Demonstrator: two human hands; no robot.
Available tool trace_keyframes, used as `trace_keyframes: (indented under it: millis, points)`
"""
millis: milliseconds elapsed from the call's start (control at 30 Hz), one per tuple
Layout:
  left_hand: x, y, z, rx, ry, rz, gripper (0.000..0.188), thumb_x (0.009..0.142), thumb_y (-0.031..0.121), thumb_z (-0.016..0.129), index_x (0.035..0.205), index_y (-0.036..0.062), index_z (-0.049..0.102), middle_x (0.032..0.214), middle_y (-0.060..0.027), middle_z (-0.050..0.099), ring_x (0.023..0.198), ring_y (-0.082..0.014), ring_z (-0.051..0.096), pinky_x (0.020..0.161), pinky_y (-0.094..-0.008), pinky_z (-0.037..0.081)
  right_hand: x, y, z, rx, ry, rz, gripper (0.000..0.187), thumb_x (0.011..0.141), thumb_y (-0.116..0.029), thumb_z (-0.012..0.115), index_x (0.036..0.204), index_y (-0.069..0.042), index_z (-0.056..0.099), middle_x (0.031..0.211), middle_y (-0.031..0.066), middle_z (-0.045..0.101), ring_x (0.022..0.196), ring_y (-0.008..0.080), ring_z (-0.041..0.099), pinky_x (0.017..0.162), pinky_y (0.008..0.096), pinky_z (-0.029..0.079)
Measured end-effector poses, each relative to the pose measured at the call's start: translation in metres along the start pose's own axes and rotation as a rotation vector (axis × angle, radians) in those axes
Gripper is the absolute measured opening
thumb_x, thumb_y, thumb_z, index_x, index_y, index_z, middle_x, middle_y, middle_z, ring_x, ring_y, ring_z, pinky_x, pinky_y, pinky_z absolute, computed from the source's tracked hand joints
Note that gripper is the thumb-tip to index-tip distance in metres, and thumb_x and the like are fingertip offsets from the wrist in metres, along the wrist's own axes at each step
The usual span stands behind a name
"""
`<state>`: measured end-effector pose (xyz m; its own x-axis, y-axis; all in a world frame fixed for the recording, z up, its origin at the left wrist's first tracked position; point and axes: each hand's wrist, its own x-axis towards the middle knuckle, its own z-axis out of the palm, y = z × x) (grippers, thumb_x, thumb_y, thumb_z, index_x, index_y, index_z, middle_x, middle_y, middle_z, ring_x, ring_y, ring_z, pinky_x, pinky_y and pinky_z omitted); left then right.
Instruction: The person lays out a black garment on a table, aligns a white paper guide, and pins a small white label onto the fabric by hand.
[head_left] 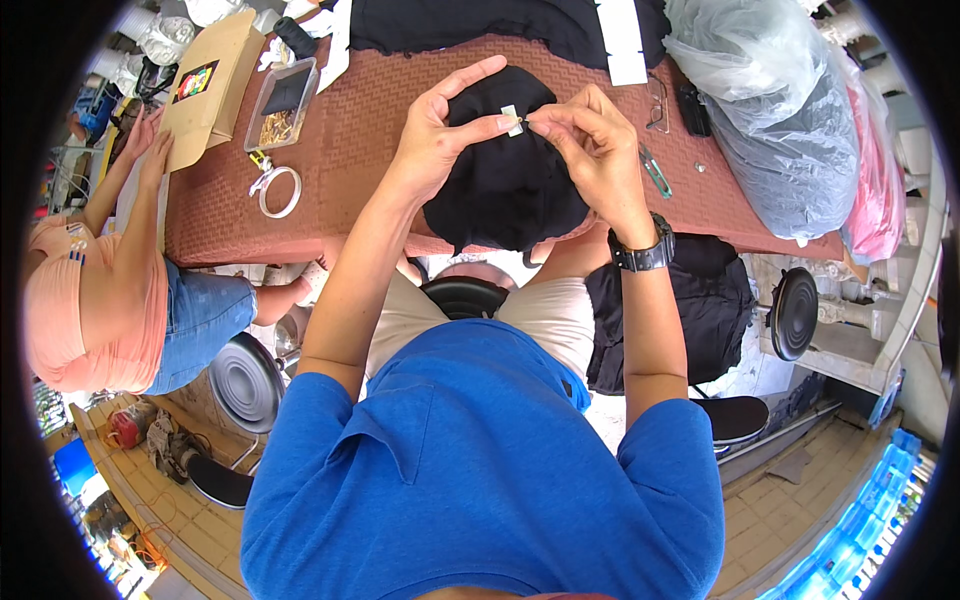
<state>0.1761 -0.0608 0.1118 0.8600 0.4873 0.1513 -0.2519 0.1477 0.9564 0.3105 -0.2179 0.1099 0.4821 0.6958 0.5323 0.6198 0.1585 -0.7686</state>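
Observation:
A bunched black garment [510, 195] lies over the near edge of the table in front of me, with a small white label [511, 120] on its upper part. My left hand [428, 135] presses its thumb on the label. Its index finger stretches out above the cloth, and the other fingers are hidden beneath. My right hand [598, 135] is closed in a pinch at the label's right edge. Between its fingertips is a tiny gold-coloured pin, only partly visible.
On the left stand a clear plastic box [285, 105] of small gold pieces, a tape roll [280, 192] and a black thread spool [294, 38]. Green thread snips [655, 172], eyeglasses [658, 103] and stuffed plastic bags [775, 120] lie right. Another person's hands hold a brown paper folder [212, 95].

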Motion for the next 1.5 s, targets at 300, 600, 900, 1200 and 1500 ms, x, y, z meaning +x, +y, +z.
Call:
trace_keyframes:
  millis: [300, 600, 900, 1200, 1500]
  points:
    - [-0.001, 0.001, 0.001, -0.005, -0.010, -0.009, 0.065, 0.081, -0.002, 0.080, 0.142, 0.0005, 0.056, 0.125, -0.0071, 0.068, 0.103, -0.0091, 0.067, 0.101, -0.0262, 0.051, 0.001, 0.000, -0.002, -0.017, -0.015, 0.012, 0.012, 0.084, -0.003, 0.078, 0.095, -0.007, 0.079, 0.077, 0.0042, 0.059, 0.065, 0.0139, 0.054, 0.062, 0.0298, 0.046]
    - [-0.001, -0.002, 0.001, -0.010, -0.004, -0.016, 0.065, 0.082, -0.002, 0.080, 0.142, 0.0008, 0.056, 0.123, -0.0070, 0.069, 0.102, -0.0093, 0.067, 0.100, -0.0265, 0.051, -0.001, 0.003, -0.001, 0.124, -0.012, 0.043, 0.015, 0.087, 0.000, 0.075, 0.100, -0.006, 0.078, 0.080, 0.0019, 0.063, 0.072, 0.0132, 0.060, 0.070, 0.0269, 0.049]
    - [0.004, -0.014, 0.004, 0.142, 0.069, 0.056, 0.063, 0.080, -0.003, 0.081, 0.140, 0.0034, 0.060, 0.124, -0.0068, 0.068, 0.105, -0.0103, 0.065, 0.099, -0.0273, 0.052, -0.005, 0.001, 0.011, 0.093, 0.079, 0.140, 0.020, 0.086, 0.002, 0.074, 0.105, 0.000, 0.069, 0.089, 0.0087, 0.072, 0.080, 0.0158, 0.068, 0.074, 0.0283, 0.054]
    - [0.005, -0.014, 0.007, 0.210, 0.135, 0.087, 0.061, 0.079, 0.000, 0.083, 0.137, 0.0020, 0.062, 0.127, -0.0102, 0.067, 0.112, -0.0143, 0.064, 0.101, -0.0287, 0.050, -0.010, -0.013, 0.026, -0.064, 0.183, 0.121, 0.015, 0.087, 0.003, 0.071, 0.102, 0.001, 0.071, 0.090, 0.0138, 0.072, 0.080, 0.0238, 0.072, 0.071, 0.0322, 0.056]
    - [0.005, -0.018, 0.008, 0.248, 0.150, 0.091, 0.060, 0.078, 0.002, 0.081, 0.135, 0.0003, 0.062, 0.128, -0.0118, 0.068, 0.116, -0.0157, 0.063, 0.104, -0.0302, 0.047, -0.012, -0.023, 0.029, -0.094, 0.185, 0.047, 0.013, 0.089, 0.003, 0.068, 0.100, -0.001, 0.073, 0.091, 0.0152, 0.070, 0.078, 0.0295, 0.070, 0.070, 0.0372, 0.055]
